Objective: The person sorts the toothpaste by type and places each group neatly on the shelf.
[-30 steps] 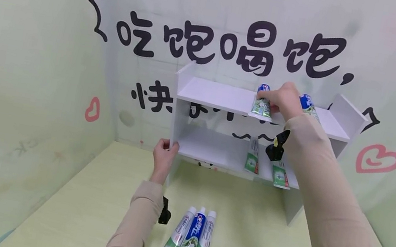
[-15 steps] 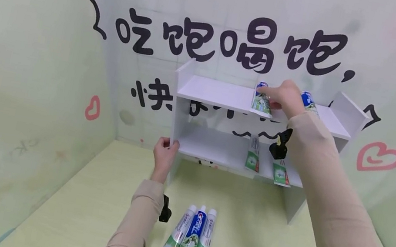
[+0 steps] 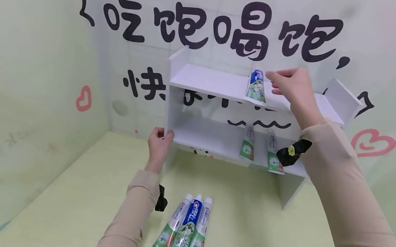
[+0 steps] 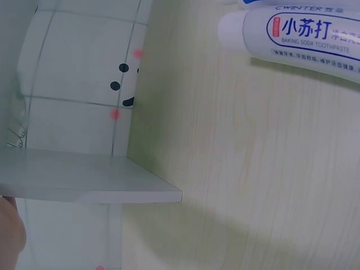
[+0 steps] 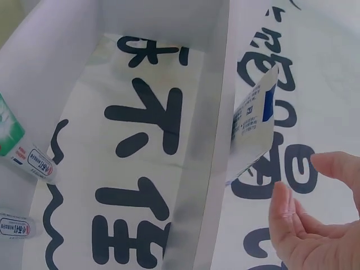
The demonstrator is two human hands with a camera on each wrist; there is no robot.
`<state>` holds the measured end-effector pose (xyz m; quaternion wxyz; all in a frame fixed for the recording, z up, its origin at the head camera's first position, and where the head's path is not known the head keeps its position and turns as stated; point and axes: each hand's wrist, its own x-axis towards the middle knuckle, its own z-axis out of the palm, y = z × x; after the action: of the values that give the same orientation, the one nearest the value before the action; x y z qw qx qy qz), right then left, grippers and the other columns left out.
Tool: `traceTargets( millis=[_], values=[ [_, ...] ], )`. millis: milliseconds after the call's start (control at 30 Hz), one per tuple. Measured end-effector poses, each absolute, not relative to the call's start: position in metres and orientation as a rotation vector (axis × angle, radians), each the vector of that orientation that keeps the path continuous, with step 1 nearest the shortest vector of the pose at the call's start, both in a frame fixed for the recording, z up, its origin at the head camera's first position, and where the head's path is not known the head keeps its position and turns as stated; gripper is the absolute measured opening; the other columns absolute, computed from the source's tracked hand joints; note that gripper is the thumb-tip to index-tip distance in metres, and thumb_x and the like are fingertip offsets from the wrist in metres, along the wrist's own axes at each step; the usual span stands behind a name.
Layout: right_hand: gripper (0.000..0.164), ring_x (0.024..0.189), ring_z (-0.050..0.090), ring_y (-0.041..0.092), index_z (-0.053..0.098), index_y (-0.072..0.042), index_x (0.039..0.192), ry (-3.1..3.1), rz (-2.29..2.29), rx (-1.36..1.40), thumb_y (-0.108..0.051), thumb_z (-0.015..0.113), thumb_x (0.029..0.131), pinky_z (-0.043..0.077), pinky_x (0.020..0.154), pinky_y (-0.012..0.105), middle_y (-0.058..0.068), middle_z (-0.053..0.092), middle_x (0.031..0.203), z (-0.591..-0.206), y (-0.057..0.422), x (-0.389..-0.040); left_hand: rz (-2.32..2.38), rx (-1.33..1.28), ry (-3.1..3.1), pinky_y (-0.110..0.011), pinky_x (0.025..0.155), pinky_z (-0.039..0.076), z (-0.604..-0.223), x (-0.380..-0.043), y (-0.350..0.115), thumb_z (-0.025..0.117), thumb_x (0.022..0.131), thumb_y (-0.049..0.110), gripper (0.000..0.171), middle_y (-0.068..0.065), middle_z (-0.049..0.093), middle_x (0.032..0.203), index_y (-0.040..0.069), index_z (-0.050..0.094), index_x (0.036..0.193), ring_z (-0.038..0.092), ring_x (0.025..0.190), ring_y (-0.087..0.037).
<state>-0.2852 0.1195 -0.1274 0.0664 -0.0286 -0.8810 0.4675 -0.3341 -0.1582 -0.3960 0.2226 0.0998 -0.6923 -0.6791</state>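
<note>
My left hand (image 3: pixel 159 145) grips the left side panel of a white two-tier shelf (image 3: pixel 204 135). Only a bit of that hand shows at the left edge of the left wrist view, beside the panel. Up at the top tier, my right hand (image 3: pixel 290 84) is just right of a blue and green toothpaste tube (image 3: pixel 257 87), which lies with its crimped end toward me. In the right wrist view, a gap separates thumb and fingers (image 5: pixel 281 208), and they hold nothing. The second blue tube on the top tier is hidden behind the right hand and forearm.
On the lower tier lie two green and white toothpaste tubes (image 3: pixel 248 143), the right one partly behind the wrist camera. Three tubes lie side by side on the table, a blue one (image 3: pixel 186 229) between two white ones (image 3: pixel 201 230). A lettered wall (image 3: pixel 140 20) stands behind the shelf.
My right hand has let go of the blue and green toothpaste tube and moved off to its right. The left hand keeps its grip. The head view has tilted down slightly.
</note>
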Motion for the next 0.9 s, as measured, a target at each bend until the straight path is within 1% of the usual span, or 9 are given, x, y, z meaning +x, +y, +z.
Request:
traceTargets(
  millis=[133, 233, 333, 400, 500, 667, 800, 900],
  values=[
    [0.051, 0.087, 0.056, 0.009, 0.050, -0.007, 0.128, -2.527, 1.541, -0.051, -0.034, 0.058, 0.086, 0.046, 0.092, 0.028, 0.006, 0.053, 0.118, -0.128, 0.118, -0.277, -1.863, 0.274, -1.898, -0.028, 0.074, 0.044, -0.394, -0.338, -0.162, 0.057, 0.082, 0.020, 0.025, -0.007, 0.051, 0.094, 0.001, 0.051, 0.098, 0.053, 0.089, -0.019],
    [0.049, 0.086, 0.057, 0.009, 0.052, -0.007, 0.126, -2.463, 1.598, -0.006, -0.033, 0.060, 0.085, 0.045, 0.093, 0.029, 0.000, 0.056, 0.108, -0.130, 0.118, -0.269, -1.854, 0.273, -1.894, -0.027, 0.073, 0.044, -0.393, -0.339, -0.163, 0.057, 0.083, 0.020, 0.024, -0.005, 0.051, 0.093, 0.001, 0.051, 0.097, 0.052, 0.087, -0.018],
    [0.048, 0.082, 0.059, 0.009, 0.054, -0.005, 0.123, -2.382, 1.659, 0.052, -0.030, 0.062, 0.084, 0.046, 0.091, 0.027, -0.003, 0.058, 0.100, -0.133, 0.119, -0.262, -1.845, 0.269, -1.896, -0.025, 0.072, 0.044, -0.391, -0.339, -0.164, 0.056, 0.083, 0.021, 0.024, -0.003, 0.050, 0.091, 0.002, 0.051, 0.097, 0.051, 0.085, -0.016],
    [0.048, 0.079, 0.059, 0.008, 0.054, -0.004, 0.122, -2.337, 1.696, 0.085, -0.030, 0.063, 0.083, 0.048, 0.087, 0.024, -0.004, 0.059, 0.096, -0.136, 0.120, -0.257, -1.837, 0.263, -1.898, -0.024, 0.071, 0.043, -0.391, -0.340, -0.164, 0.056, 0.084, 0.021, 0.024, -0.002, 0.050, 0.090, 0.002, 0.052, 0.097, 0.050, 0.083, -0.015],
    [0.047, 0.075, 0.059, 0.006, 0.055, -0.002, 0.121, -2.280, 1.718, 0.126, -0.029, 0.064, 0.083, 0.049, 0.079, 0.018, -0.004, 0.060, 0.094, -0.141, 0.121, -0.250, -1.826, 0.257, -1.901, -0.024, 0.070, 0.044, -0.390, -0.341, -0.164, 0.056, 0.084, 0.020, 0.024, -0.002, 0.049, 0.090, 0.001, 0.051, 0.098, 0.050, 0.083, -0.015],
    [0.046, 0.071, 0.059, 0.005, 0.055, 0.000, 0.120, -2.203, 1.707, 0.189, -0.026, 0.064, 0.083, 0.049, 0.072, 0.012, -0.004, 0.060, 0.092, -0.155, 0.122, -0.241, -1.818, 0.251, -1.917, -0.024, 0.071, 0.044, -0.390, -0.339, -0.162, 0.055, 0.084, 0.020, 0.024, -0.004, 0.050, 0.091, 0.001, 0.051, 0.098, 0.051, 0.085, -0.017],
    [0.042, 0.071, 0.058, 0.005, 0.056, 0.002, 0.116, -2.085, 1.775, 0.220, -0.022, 0.065, 0.082, 0.048, 0.070, 0.011, -0.006, 0.061, 0.088, -0.170, 0.121, -0.234, -1.823, 0.237, -1.919, -0.024, 0.070, 0.043, -0.392, -0.337, -0.160, 0.055, 0.085, 0.020, 0.024, -0.004, 0.049, 0.091, 0.000, 0.050, 0.097, 0.051, 0.086, -0.017],
    [0.033, 0.070, 0.058, 0.005, 0.058, 0.001, 0.110, -1.958, 1.833, 0.269, -0.016, 0.066, 0.082, 0.048, 0.068, 0.012, -0.006, 0.062, 0.084, -0.187, 0.120, -0.229, -1.836, 0.229, -1.921, -0.024, 0.070, 0.043, -0.395, -0.336, -0.158, 0.055, 0.085, 0.019, 0.023, -0.004, 0.048, 0.090, 0.000, 0.050, 0.097, 0.050, 0.084, -0.017]
  ],
)
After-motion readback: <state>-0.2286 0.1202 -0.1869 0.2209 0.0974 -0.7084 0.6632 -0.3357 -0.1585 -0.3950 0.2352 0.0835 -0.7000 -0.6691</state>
